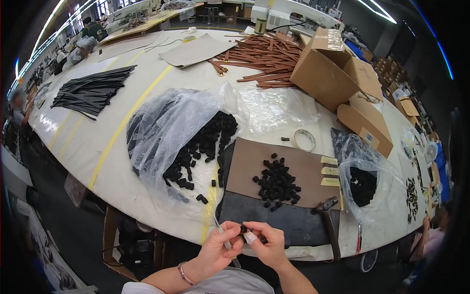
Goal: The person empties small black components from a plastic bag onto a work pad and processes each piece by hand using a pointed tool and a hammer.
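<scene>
My left hand (pixel 219 249) and my right hand (pixel 267 241) meet at the table's front edge, fingertips pinched around a small black piece (pixel 243 229). Across my left palm lies a slim tool (pixel 227 243) with a pale handle and a thin metal end; its exact kind is unclear. White tape wraps my right thumb. Just beyond my hands, a pile of small black loop-like pieces (pixel 276 181) rests on a brown sheet (pixel 245 166), which overlaps a black mat (pixel 245 215). A hammer (pixel 331 220) lies at the mat's right side.
A clear plastic bag (pixel 161 132) spills many black pieces to the left. Another bag (pixel 367 166) is at right, near a tape roll (pixel 304 140). Farther back are brown straps (pixel 269 56), black straps (pixel 93 88) and a cardboard box (pixel 323 73). People are at both sides.
</scene>
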The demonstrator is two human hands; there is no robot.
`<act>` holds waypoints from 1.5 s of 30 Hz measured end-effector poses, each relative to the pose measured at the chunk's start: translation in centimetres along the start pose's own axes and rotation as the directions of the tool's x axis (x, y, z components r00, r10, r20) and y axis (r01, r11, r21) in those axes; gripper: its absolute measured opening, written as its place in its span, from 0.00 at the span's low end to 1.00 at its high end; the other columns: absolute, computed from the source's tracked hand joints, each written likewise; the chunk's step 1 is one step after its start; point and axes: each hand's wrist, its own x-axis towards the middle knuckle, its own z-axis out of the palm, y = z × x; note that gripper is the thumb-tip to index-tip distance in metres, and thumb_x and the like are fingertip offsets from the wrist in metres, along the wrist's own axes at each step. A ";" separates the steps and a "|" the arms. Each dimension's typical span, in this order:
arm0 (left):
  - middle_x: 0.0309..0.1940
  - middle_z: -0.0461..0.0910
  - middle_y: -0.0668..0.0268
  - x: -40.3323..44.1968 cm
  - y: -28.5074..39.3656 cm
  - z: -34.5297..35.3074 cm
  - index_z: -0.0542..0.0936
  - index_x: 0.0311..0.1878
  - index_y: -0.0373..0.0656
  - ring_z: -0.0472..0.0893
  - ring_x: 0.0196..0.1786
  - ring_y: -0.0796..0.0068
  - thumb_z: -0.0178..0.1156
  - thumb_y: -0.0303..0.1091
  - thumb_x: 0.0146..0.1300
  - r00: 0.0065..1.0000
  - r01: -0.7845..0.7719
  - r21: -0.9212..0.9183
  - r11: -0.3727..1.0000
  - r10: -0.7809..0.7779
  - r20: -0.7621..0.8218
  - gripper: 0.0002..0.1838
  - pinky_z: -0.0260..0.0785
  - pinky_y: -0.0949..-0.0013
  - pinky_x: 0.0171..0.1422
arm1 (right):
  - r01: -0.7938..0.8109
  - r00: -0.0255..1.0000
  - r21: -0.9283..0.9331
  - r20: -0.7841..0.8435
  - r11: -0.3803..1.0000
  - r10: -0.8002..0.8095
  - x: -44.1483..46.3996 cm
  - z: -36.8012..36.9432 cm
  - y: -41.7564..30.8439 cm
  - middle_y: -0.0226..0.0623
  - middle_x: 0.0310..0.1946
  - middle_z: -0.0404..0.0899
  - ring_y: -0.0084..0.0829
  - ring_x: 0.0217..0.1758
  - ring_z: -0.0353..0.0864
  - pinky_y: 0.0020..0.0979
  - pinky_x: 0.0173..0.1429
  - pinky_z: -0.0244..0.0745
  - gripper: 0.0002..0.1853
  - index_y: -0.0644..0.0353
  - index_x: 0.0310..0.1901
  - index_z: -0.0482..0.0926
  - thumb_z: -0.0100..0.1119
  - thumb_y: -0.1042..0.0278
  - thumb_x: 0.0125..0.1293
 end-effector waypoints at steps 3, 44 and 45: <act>0.21 0.74 0.63 0.1 0.1 -0.5 0.72 0.37 0.42 0.71 0.19 0.81 0.55 0.30 0.63 0.997 -0.005 0.016 1.000 0.004 0.081 0.04 0.50 0.82 0.14 | 0.031 0.999 -0.005 -0.005 0.999 -0.031 0.0 0.2 0.5 0.26 0.20 0.75 0.11 0.20 0.66 0.15 0.24 0.60 0.14 0.65 0.45 0.78 0.58 0.77 0.55; 0.32 0.78 0.55 0.9 1.3 -1.1 0.75 0.44 0.33 0.71 0.19 0.82 0.53 0.23 0.62 0.970 -0.154 0.165 0.974 0.117 0.213 0.08 0.52 0.84 0.15 | 0.206 0.977 -0.390 0.131 0.898 -0.168 0.5 -0.8 -2.0 0.40 0.27 0.81 0.33 0.23 0.80 0.28 0.28 0.73 0.07 0.65 0.39 0.74 0.51 0.79 0.58; 0.32 0.78 0.55 1.0 1.3 -1.1 0.75 0.44 0.33 0.71 0.19 0.82 0.53 0.23 0.62 0.969 -0.160 0.171 0.972 0.122 0.214 0.08 0.52 0.84 0.15 | 0.204 0.978 -0.384 0.129 0.900 -0.167 0.5 -0.8 -2.0 0.40 0.27 0.81 0.33 0.23 0.80 0.28 0.27 0.73 0.07 0.65 0.39 0.74 0.52 0.79 0.57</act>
